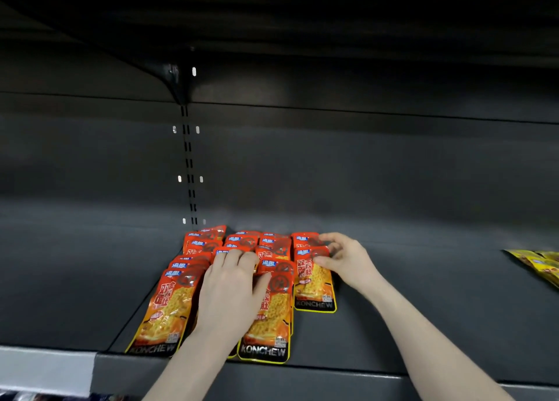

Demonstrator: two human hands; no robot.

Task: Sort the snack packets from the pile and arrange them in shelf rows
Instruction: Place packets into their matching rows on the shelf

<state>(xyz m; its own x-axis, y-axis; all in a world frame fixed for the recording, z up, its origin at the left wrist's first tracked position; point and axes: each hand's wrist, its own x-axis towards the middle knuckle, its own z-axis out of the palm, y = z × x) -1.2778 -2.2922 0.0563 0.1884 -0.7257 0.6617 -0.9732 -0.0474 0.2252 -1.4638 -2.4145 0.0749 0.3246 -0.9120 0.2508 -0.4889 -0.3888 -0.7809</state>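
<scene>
Head view: red packets fanned in overlapping rows mid-shelf, running from the near lip to the back wall. Left hand flat across the middle rows, fingers lightly bent, pressing, gripping nothing. Right hand pinching the top edge of the right-row packet. Probably light, slick, floppy pouches; best taken by the stiff sealed edges. Yellow packets far right.

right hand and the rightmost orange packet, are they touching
Touching. The head view shows the right hand pinching the upper edge of the rightmost orange packet, its thumb and curled fingers lying directly on the wrapper with no gap.
</scene>
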